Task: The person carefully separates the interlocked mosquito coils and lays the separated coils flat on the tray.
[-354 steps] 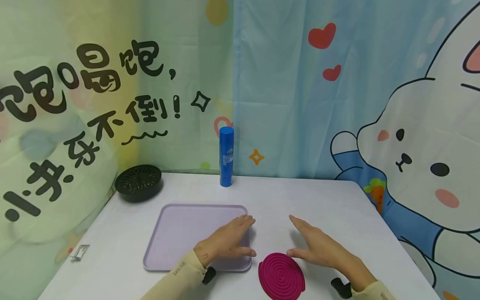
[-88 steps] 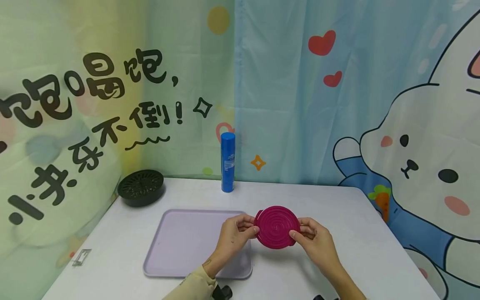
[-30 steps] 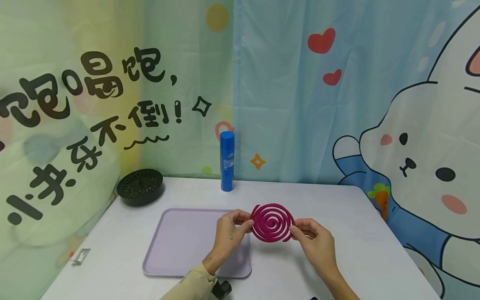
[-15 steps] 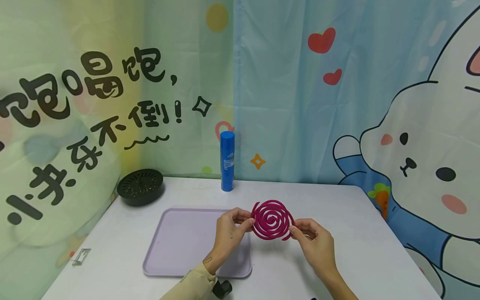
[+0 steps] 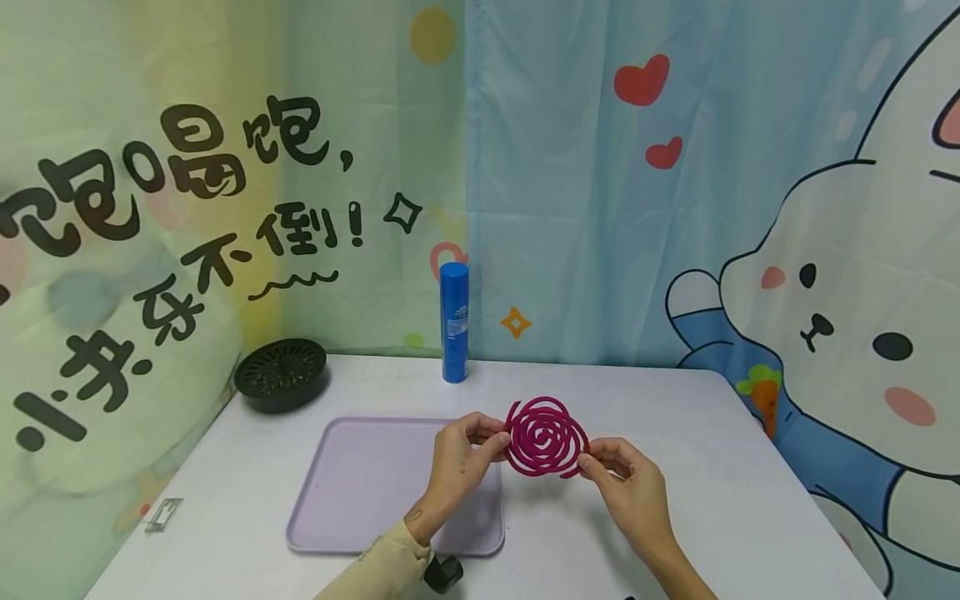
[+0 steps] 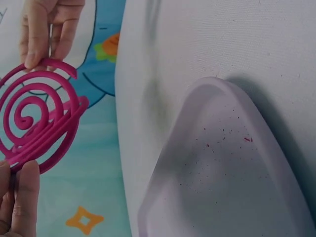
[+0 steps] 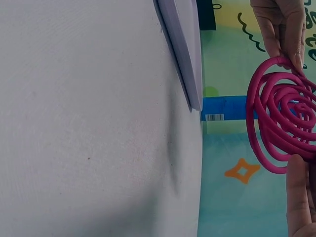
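A magenta mosquito coil [image 5: 545, 437] is held up above the table, its front face turned toward the head camera. Thumb and fingers of my left hand [image 5: 461, 457] pinch its left edge; those of my right hand [image 5: 632, 492] pinch the right edge. In the left wrist view the coil [image 6: 21, 125] shows two interleaved spirals standing out of one plane, with one slanting across the other. Gaps between the loops of the coil [image 7: 253, 106] also show in the right wrist view.
A lilac tray [image 5: 360, 483] lies at left, partly behind my left forearm; small dark and pink crumbs dot it. A black round vented holder [image 5: 281, 373] sits at the back left. A blue can [image 5: 454, 325] stands at the back edge. A small metal clip-like piece [image 5: 163, 515] lies far left.
Earlier the coil lay flat on the table between both hands, then was lifted compact. Over the last second its loops have spread apart and its upper part has risen slightly.
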`<state>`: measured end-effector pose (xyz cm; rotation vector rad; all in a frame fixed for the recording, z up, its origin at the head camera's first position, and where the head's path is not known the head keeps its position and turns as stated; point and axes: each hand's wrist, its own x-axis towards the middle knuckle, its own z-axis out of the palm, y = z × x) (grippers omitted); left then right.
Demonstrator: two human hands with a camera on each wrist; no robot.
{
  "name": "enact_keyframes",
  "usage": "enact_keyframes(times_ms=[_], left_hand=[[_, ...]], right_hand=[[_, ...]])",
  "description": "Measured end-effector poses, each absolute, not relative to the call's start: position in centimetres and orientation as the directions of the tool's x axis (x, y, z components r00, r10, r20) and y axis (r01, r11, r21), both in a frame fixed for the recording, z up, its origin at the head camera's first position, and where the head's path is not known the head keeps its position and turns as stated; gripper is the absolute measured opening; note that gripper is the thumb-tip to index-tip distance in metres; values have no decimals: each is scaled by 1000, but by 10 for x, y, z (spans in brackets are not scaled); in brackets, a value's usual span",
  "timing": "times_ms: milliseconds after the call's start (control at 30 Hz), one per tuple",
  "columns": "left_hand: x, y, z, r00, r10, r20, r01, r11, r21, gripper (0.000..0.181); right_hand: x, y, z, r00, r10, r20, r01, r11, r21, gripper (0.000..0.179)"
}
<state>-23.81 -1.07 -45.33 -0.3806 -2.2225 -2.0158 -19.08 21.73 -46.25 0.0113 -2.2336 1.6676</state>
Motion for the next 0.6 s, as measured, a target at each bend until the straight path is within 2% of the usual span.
enact_keyframes(times_ms=[333,600], left_hand=[[-238,-12,-451,-962,115,246,257,90,962,9],[-237,-12,-450,-961,130,243,253,64,965,8]], right_hand=[[-191,218,-465,-937,188,296,-233,297,-926,21],[-189,216,-465,-931,223,288,-203,339,-919,19]])
